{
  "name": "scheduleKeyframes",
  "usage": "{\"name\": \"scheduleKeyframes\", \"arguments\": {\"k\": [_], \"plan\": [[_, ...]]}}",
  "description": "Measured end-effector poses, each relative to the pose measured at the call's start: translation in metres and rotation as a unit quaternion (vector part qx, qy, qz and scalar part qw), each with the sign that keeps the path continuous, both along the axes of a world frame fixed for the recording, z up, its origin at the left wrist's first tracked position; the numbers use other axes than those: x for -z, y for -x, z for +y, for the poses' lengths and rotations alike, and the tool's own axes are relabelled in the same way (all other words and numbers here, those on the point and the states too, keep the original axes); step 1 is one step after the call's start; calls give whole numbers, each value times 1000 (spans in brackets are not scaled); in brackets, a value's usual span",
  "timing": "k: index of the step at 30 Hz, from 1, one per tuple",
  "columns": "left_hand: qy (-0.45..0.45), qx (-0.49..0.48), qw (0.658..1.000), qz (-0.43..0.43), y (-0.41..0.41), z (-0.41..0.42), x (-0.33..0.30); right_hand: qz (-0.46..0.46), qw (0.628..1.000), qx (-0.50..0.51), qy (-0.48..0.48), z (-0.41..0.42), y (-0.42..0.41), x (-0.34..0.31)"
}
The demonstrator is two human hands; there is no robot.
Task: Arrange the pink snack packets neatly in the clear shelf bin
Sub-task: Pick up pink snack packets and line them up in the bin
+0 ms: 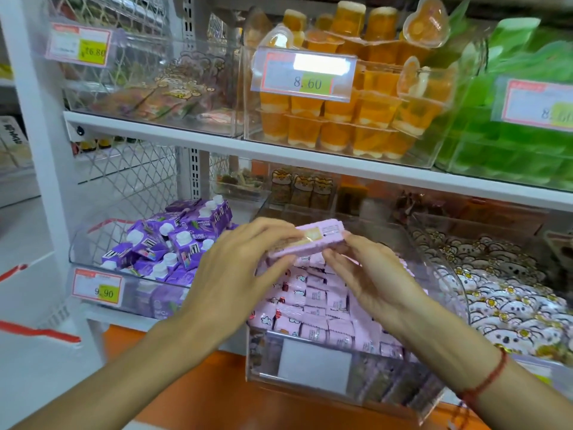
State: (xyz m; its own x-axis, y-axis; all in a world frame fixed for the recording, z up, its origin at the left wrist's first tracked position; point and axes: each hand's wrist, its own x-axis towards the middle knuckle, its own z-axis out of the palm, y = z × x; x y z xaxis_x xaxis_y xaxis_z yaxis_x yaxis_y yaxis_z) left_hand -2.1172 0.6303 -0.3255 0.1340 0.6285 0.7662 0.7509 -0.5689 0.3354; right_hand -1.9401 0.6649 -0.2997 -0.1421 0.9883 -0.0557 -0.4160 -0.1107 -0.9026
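Note:
A clear shelf bin (310,386) sits pulled forward on the lower shelf, filled with several pink snack packets (322,311) lying in rough rows. Above the pile I hold one pink packet (313,238) lengthwise between both hands. My left hand (238,268) pinches its left end with fingertips. My right hand (372,274) grips its right end from below and behind. The packet is tilted slightly, right end higher.
A bin of purple drink cartons (164,249) stands to the left, a bin of white bear-print packets (502,293) to the right. The upper shelf (217,141) holds orange jelly cups (335,125) and green packs (511,141), close above my hands.

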Motion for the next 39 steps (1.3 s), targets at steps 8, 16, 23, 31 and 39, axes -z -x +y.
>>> {"name": "scheduleKeyframes", "arguments": {"k": [8,16,23,31,39], "plan": [[287,108,856,-415,-8,-2,-11,-397,837,59,-372,-10,-8,-8],[318,68,842,-430,-8,3,-11,-573,646,24,-503,-7,-2,11],[202,-5,932,-302,9,10,7,-316,907,79,-267,32,-17,8],[271,-2,933,-239,2,10,23,-349,917,110,-160,122,1,24],[265,31,933,-243,9,13,27,-483,849,63,-205,149,29,37]]}}
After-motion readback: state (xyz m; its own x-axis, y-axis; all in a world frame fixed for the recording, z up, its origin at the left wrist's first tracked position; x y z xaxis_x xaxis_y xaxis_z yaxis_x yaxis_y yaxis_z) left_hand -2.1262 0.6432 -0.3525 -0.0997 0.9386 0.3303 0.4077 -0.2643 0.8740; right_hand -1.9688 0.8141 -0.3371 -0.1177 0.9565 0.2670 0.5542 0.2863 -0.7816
